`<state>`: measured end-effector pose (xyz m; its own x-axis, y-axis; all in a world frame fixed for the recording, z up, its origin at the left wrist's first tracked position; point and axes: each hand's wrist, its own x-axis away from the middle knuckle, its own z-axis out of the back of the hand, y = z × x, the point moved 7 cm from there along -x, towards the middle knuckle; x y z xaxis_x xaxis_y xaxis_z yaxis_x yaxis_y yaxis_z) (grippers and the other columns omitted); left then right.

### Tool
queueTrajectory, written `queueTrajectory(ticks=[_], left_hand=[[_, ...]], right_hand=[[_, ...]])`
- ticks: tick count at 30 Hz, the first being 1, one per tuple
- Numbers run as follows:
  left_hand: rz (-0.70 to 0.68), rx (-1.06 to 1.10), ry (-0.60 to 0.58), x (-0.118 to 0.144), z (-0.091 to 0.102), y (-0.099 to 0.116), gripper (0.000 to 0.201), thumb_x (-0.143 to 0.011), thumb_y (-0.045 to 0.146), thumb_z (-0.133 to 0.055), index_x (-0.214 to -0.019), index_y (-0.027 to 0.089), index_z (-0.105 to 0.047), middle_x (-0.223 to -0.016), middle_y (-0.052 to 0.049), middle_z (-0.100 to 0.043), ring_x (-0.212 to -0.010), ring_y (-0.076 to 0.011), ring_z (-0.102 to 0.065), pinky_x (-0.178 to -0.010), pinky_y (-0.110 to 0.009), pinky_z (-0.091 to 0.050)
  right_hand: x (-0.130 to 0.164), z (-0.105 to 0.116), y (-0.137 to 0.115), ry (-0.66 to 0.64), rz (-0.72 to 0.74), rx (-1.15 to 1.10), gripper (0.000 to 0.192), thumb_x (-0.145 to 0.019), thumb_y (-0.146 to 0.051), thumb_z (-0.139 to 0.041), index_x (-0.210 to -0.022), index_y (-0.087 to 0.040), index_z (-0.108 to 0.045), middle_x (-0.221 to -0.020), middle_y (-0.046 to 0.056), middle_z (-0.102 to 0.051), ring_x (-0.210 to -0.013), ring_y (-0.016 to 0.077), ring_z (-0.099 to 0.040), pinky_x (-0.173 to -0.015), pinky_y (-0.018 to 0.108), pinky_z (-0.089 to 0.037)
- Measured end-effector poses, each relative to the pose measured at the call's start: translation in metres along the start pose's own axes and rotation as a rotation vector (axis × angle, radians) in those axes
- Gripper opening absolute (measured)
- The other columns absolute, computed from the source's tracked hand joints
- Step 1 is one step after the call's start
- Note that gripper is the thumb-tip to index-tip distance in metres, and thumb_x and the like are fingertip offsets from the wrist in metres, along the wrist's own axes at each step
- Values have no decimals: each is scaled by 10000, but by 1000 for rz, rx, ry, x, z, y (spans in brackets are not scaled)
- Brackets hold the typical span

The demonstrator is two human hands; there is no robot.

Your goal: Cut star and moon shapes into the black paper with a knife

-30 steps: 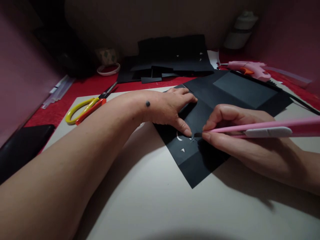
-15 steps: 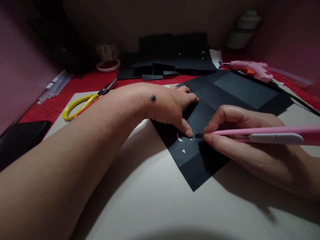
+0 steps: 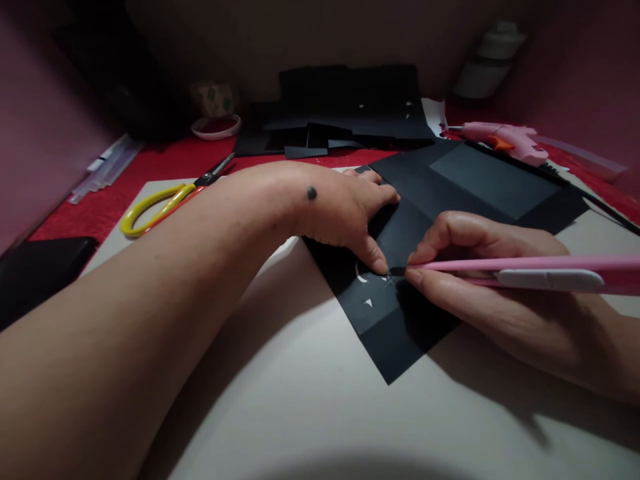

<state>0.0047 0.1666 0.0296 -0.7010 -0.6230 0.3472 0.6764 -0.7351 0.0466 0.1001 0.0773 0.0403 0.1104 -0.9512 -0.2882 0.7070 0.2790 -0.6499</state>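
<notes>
Right hand: low on its side, fingers pinched around pink craft knife, tip touching black paper. Left hand: palm down, fingers spread flat, pinning paper on white board. Beyond: scissors, pink glue gun, black offcuts.

A sheet lies on a board. The left hand rests on it, just left of the right hand holding a knife. Scissors lie far left; a glue gun sits behind right; a paper stack sits behind.
</notes>
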Motion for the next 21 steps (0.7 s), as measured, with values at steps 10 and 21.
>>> queueTrajectory(ticks=[10, 21], left_hand=[[4, -21, -8, 0, 1, 2, 1065, -690, 638, -776, -1580, 293, -304, -1667, -81, -291, -1480, -303, -357, -1158, -384, -332], [-26, 10, 21, -2, -1, -2, 1043, -683, 644, -775, -1568, 315, -333, -1664, -100, -296, -1420, -305, -436, -1126, -404, -365]], right_hand=[[1, 0, -9, 25, -23, 1, 120, -671, -163, -622, -571, -225, -600, -429, -82, -515, -372, 43, -404, -321, 157, -263], [1, -1, -5, 13, -35, 12, 132, -725, -170, -617, -607, -229, -601, -507, -64, -560, -435, 67, -440, -358, 192, -296]])
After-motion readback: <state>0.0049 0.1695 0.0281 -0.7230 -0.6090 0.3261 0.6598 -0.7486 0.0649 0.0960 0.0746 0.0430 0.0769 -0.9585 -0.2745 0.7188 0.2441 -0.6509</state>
